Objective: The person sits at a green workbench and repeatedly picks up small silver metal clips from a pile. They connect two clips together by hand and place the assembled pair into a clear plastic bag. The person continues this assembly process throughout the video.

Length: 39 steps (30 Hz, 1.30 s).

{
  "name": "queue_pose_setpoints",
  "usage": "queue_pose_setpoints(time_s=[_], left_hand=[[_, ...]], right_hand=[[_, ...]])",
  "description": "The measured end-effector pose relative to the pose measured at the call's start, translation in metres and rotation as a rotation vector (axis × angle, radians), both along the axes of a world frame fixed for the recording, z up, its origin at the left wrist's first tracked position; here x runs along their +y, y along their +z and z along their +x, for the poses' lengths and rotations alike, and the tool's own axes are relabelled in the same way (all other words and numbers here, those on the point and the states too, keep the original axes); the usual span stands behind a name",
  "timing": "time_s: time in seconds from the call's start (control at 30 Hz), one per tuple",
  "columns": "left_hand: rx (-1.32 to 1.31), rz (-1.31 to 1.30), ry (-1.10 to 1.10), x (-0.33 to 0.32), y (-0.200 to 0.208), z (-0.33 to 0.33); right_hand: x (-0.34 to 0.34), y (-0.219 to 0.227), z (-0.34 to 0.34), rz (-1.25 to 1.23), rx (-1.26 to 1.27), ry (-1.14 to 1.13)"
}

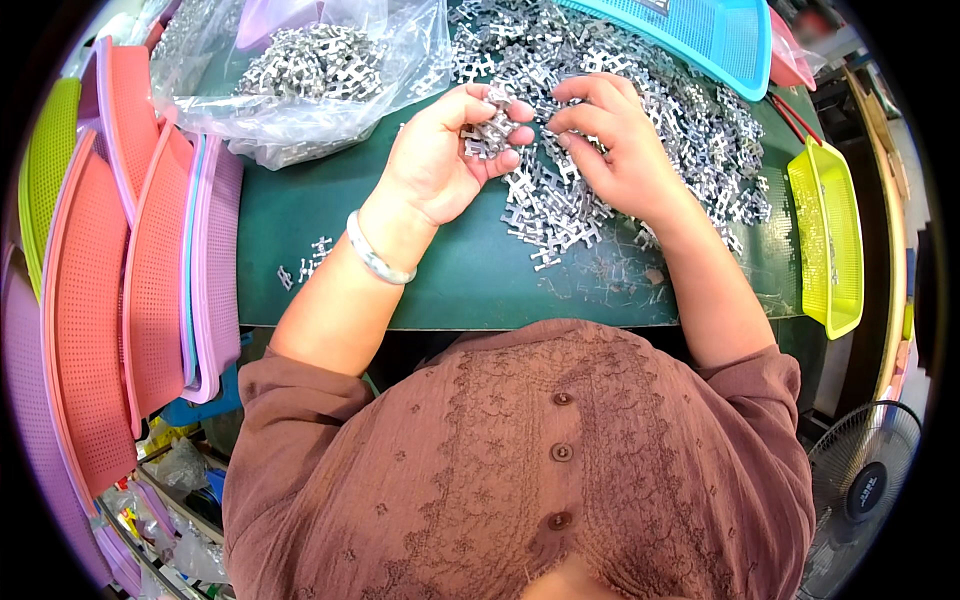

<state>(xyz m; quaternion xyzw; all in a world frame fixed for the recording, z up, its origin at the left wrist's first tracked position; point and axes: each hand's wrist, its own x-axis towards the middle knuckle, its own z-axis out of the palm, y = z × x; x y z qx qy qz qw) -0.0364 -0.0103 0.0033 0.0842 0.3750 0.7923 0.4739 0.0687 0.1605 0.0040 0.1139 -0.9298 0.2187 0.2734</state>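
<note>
My left hand (440, 150), with a pale bangle (378, 252) at its wrist, cups several small silvery metal parts (490, 132) in its curled fingers. To its right, my right hand (620, 145) hovers at the heap, its fingers bent and a little apart. Whether its fingertips hold a part cannot be made out. A broad pile of the same H-shaped metal parts (690, 130) spreads under and beyond both hands. At the back left, a clear plastic bag (420, 60) holds more of these parts. A few loose parts (318, 250) lie near my left forearm.
The green tabletop (450, 285) carries everything. Stacked pink, purple and green perforated baskets (90, 320) crowd the left side. A blue basket (715, 45) stands at the back right, and a yellow-green basket (848, 240) at the right edge. A fan (865, 490) is at lower right.
</note>
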Motion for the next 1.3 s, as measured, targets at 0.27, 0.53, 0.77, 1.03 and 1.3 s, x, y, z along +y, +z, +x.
queue_pose_setpoints(time_s=[0.27,0.53,0.77,1.03,1.3], left_hand=[[-0.086,0.107,-0.017,-0.001,0.002,-0.002],[-0.028,-0.012,-0.024,0.001,-0.005,-0.003],[0.075,-0.133,0.008,0.001,0.001,-0.001],[0.225,-0.256,-0.133,0.004,0.005,0.015],[0.201,-0.240,-0.123,0.004,0.006,0.016]], right_hand=[[-0.014,-0.003,-0.003,0.231,-0.047,-0.022],[-0.014,-0.006,-0.006,0.197,-0.056,-0.001],[0.001,0.002,-0.002,-0.176,-0.169,0.127],[0.002,0.004,0.002,-0.427,-0.264,0.139],[0.000,0.006,0.003,-0.264,-0.130,0.152]])
